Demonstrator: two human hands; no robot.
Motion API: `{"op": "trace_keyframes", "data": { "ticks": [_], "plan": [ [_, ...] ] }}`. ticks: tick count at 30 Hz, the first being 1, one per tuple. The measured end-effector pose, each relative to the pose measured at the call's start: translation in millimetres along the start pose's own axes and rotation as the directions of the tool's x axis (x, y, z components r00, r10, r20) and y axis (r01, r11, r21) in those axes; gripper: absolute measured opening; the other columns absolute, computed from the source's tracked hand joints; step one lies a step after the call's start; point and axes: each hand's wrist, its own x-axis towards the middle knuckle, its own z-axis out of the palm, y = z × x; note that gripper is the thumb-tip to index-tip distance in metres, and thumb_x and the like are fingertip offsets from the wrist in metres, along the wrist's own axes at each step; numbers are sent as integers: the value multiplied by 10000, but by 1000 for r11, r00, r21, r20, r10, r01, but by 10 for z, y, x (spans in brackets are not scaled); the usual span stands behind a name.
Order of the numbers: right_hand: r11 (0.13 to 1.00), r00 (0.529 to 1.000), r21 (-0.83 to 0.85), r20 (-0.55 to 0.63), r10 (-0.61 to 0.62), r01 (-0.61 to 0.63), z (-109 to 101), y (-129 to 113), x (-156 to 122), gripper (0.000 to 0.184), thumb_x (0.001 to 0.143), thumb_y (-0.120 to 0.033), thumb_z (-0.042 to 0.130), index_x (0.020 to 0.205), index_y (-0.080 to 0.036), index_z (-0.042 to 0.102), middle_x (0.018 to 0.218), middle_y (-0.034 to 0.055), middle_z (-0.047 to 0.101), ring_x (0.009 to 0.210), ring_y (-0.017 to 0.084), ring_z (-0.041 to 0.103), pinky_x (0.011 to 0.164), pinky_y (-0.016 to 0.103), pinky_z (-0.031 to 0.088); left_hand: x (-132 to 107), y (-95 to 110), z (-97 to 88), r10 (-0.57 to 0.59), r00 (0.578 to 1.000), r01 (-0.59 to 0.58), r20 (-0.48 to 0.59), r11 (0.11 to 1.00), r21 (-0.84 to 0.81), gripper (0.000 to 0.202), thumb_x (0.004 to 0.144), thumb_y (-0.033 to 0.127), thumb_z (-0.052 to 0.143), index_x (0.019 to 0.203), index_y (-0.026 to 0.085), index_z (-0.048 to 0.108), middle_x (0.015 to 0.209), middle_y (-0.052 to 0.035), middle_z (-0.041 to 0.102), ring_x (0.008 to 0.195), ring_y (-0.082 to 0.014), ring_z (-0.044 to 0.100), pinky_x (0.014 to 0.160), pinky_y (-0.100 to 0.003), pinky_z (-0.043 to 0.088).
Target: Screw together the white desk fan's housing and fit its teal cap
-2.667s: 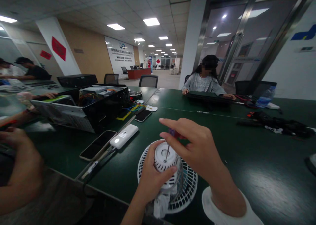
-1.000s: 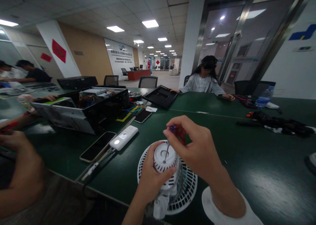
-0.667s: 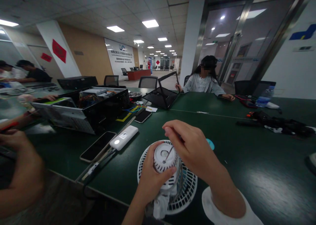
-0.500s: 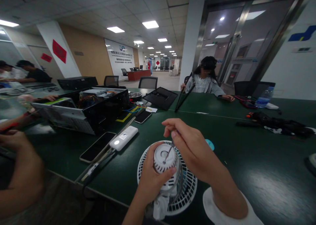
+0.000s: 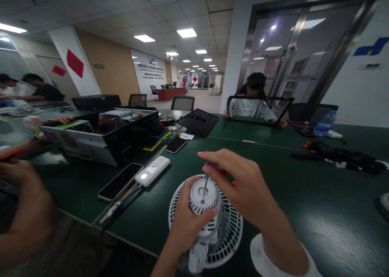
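A white electric fan lies face down on the green table, its slotted motor housing pointing up and its round grille flat below. My left hand is wrapped around the motor housing, thumb on the near side and fingers on the far left. Between the thumb and fingers of my right hand is a thin screwdriver with a purple handle, mostly hidden by the fingers. Its shaft slants down, and the tip is at a small dark screw hole in the housing's top. Whether a screw sits there I cannot tell.
Left of the fan lie a white power bank with a cable and a smartphone. Another phone and an opened computer case stand beyond. Across the table a person holds a black frame. A co-worker's arm is at left.
My right hand has shifted slightly and tilted the screwdriver more upright, its tip still at the hole. The person opposite has turned the black frame to face me. My left hand stays put.
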Motion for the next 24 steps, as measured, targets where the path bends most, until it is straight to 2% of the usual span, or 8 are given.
{"op": "trace_keyframes", "data": {
  "ticks": [4, 8, 10, 13, 16, 20, 22, 24],
  "plan": [
    [981, 998, -190, -49, 41, -50, 28, 20, 13, 208, 849, -251, 538, 973, -122, 645, 783, 61, 645, 687, 170, 611, 589, 282, 473, 0, 3, 18, -2, 1000, 2, -17, 1000, -31, 592, 646, 241, 700, 1179, 232, 444, 1178, -46, 540, 1092, -257, 515, 964, -396, 370],
    [996, 1000, -86, -1, 10, -10, 8, 12, 15, 277, 877, -153, 435, 1110, -131, 584, 976, 86, 662, 882, 163, 618, 746, 283, 490, -1, 1, 29, -9, 1000, 9, -6, 997, -71, 602, 644, 246, 706, 1183, 225, 441, 1180, -51, 541, 1094, -260, 516, 962, -396, 375],
    [998, 1000, -60, -4, 5, -5, 12, 7, 13, 255, 876, -174, 462, 1096, -152, 589, 930, 61, 676, 840, 149, 621, 718, 263, 488, -2, -1, 31, -11, 1000, 10, -10, 997, -74, 604, 644, 239, 707, 1186, 226, 441, 1184, -48, 541, 1096, -257, 515, 958, -389, 381],
    [986, 999, -164, -50, -6, -2, 44, 7, 12, 202, 863, -277, 526, 981, -156, 635, 801, 49, 672, 731, 161, 604, 651, 279, 473, -2, -4, 32, -7, 1000, 5, -26, 998, -64, 605, 641, 229, 708, 1186, 232, 446, 1191, -40, 539, 1109, -253, 508, 965, -379, 378],
    [972, 999, -236, -53, 5, -17, 55, 10, 11, 249, 883, -272, 472, 1020, -136, 629, 836, 79, 668, 774, 189, 594, 684, 320, 473, -3, -7, 26, 4, 999, -5, -32, 999, -41, 602, 642, 240, 708, 1186, 230, 448, 1195, -41, 537, 1114, -256, 504, 976, -386, 369],
    [997, 1000, -79, -7, -9, 8, 13, -2, 2, 301, 883, -145, 411, 1135, -107, 570, 957, 84, 671, 872, 164, 597, 745, 293, 477, -5, -11, 13, 0, 1000, 1, 6, 1000, -20, 608, 657, 256, 699, 1201, 220, 429, 1197, -56, 536, 1107, -264, 513, 971, -402, 376],
    [998, 999, -58, -17, -40, 39, 8, -9, 0, 258, 876, -158, 460, 1090, -112, 597, 889, 64, 678, 803, 148, 597, 698, 266, 472, -6, -12, 9, -1, 1000, 1, 6, 1000, -18, 607, 663, 261, 693, 1204, 216, 424, 1206, -62, 531, 1113, -270, 511, 972, -408, 378],
    [990, 997, -129, -40, -59, 53, 23, -12, 4, 196, 871, -215, 502, 979, -130, 642, 790, 53, 664, 722, 155, 576, 650, 276, 460, -4, -12, 7, 4, 1000, -4, -5, 1000, -3, 606, 660, 257, 695, 1203, 218, 428, 1211, -62, 527, 1128, -274, 501, 978, -412, 373]
  ]
}}
